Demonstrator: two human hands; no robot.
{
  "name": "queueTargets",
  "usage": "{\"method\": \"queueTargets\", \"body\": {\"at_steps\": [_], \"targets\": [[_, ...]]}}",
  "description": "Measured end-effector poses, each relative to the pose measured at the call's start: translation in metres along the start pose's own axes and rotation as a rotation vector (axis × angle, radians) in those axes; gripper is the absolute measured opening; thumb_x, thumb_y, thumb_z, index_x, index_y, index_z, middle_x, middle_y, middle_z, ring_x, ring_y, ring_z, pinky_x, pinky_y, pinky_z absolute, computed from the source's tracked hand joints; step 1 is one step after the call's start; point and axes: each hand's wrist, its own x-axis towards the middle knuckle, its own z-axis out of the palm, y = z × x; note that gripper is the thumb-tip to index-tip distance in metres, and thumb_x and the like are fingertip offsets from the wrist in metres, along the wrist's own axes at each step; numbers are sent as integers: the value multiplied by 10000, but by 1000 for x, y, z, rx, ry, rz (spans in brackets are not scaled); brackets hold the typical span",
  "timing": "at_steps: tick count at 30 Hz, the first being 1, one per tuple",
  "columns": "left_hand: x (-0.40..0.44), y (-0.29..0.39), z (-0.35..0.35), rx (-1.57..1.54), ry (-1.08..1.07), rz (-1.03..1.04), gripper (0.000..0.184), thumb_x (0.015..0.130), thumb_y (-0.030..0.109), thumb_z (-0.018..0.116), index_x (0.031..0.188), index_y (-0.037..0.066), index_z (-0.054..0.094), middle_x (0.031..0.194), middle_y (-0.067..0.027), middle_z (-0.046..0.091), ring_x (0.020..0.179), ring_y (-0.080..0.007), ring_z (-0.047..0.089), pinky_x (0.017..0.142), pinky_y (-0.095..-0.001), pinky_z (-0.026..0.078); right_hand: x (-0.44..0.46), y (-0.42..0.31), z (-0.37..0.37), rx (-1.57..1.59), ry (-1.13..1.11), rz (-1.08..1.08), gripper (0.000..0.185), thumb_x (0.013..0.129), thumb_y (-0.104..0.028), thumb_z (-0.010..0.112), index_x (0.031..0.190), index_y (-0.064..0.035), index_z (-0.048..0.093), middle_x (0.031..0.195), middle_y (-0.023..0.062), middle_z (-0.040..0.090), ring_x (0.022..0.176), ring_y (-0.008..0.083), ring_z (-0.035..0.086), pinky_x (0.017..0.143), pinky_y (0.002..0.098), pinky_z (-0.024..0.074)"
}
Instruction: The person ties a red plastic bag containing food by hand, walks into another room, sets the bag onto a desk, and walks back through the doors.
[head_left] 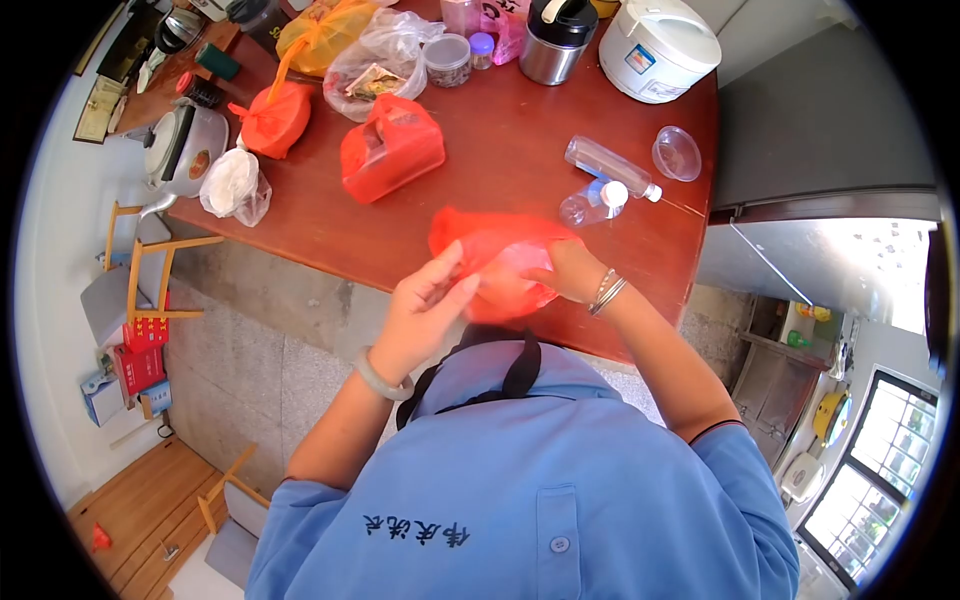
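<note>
Close in front of my body, above the table's near edge, is a thin, crumpled red plastic bag (505, 262), partly blurred. At its left side my left hand (425, 305), with a pale bangle on the wrist, has the bag's edge between curved fingers and thumb. From the right, my right hand (575, 270) grips the bag, its fingertips partly hidden in the red film. Bracelets circle that wrist. Beyond the bag to the right lie two clear plastic bottles, one with a white cap (613, 194) and a longer one (610, 165).
On the red-brown table (500, 130) stand another red bag (392, 150), a tied red bag (275, 120), a clear bag (375, 65), a kettle (190, 150), a steel flask (553, 50), a rice cooker (658, 50) and a clear bowl (677, 154). Chairs stand at left.
</note>
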Motion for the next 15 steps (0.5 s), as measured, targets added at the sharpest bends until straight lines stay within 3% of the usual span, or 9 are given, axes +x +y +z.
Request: {"method": "queueTargets", "body": {"at_steps": [1,4,7,10,12,13,15], "targets": [[-1,6,-5,66,3,-47,414,923,45,555,1322,2,453,1090,-53,606,920,-92,590,610,-205,462,-2,1,3,-122,-3,-5,260,855,-210,587,1014,-8,624,897,138,648,826,281,623,757,394,499],[-4,17,-13,160,59,-92,402,942,120,531,1320,2,461,985,-57,626,751,-74,533,652,-213,447,-18,-16,9,-353,130,-77,245,809,-171,593,1019,-50,631,1032,127,634,920,282,614,798,415,491],[-1,18,-8,126,43,-79,353,936,91,529,1271,10,456,1059,-70,622,766,-60,527,639,-206,441,-16,-43,21,-302,463,-571,280,783,-147,583,1052,-79,617,1101,113,606,956,268,599,791,405,487],[-1,21,6,110,-6,-94,323,931,67,526,1239,15,445,1145,-82,597,850,-71,549,666,-216,451,0,-44,52,-473,182,-514,462,816,-164,541,1267,-79,493,1128,120,556,1065,309,536,905,384,423],[-3,24,6,109,-33,-113,300,928,55,527,1215,19,445,1192,-88,577,926,-79,557,688,-219,457,26,-22,65,-76,-259,-218,406,868,-179,514,1268,-104,508,1179,78,566,1083,252,536,956,336,392],[-4,26,4,111,-32,-118,289,927,52,528,1203,21,449,1209,-89,567,963,-81,554,697,-219,459,38,-8,63,371,-385,-104,390,883,-189,504,1264,-107,513,1191,67,567,1082,236,538,950,325,397],[-7,25,0,92,-49,-129,275,923,50,533,1186,26,454,1221,-90,563,977,-77,551,694,-213,460,47,0,62,472,-393,-98,298,932,-294,468,1107,-87,592,939,32,604,826,183,545,750,324,429]]}}
